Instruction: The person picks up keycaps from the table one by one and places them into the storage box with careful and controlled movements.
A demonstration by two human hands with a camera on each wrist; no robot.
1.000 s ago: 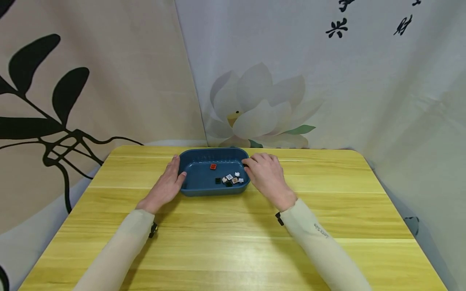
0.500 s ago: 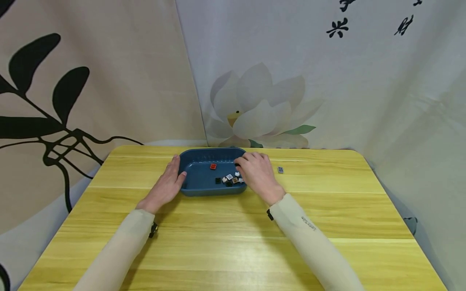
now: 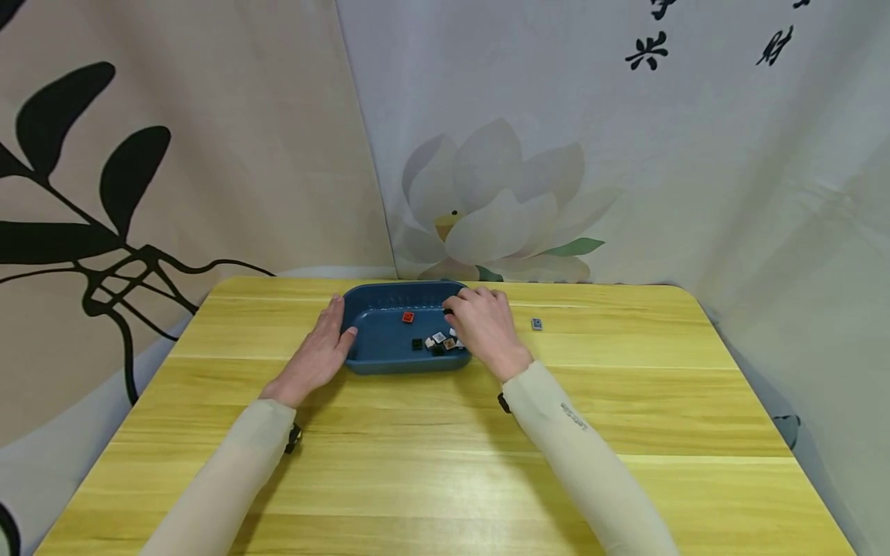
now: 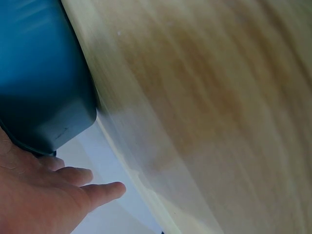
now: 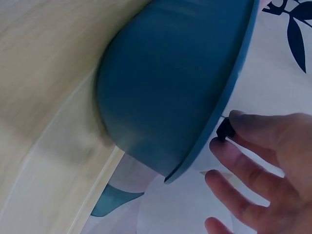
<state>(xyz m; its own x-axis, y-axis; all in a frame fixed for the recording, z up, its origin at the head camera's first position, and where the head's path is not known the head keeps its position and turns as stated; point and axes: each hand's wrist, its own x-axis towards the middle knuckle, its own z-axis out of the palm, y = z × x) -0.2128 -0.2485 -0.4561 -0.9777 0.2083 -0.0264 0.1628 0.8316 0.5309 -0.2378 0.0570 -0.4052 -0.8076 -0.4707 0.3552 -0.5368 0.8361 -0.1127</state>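
Note:
A blue rectangular tray [image 3: 389, 366] sits near the table's far edge with several small square pieces inside. A red piece [image 3: 408, 317] lies apart from the rest, and a black piece [image 3: 416, 344] is left of a cluster of white, tan and black pieces [image 3: 439, 338]. My left hand [image 3: 316, 351] rests along the tray's left side with fingers extended, the thumb at the rim. Over the tray's right end, my right hand [image 3: 487, 328] pinches a small black block [image 5: 225, 129] between thumb and index finger. The right hand partly covers the cluster.
A small grey piece [image 3: 536, 324] lies on the wooden table [image 3: 417, 463] to the right of the tray. Behind the table's far edge hangs a printed curtain [image 3: 528, 93] with flower and leaf designs.
My right hand has moved left from the tray's right rim to over its inside. The grey piece on the table has come into sight. My left hand stays in place.

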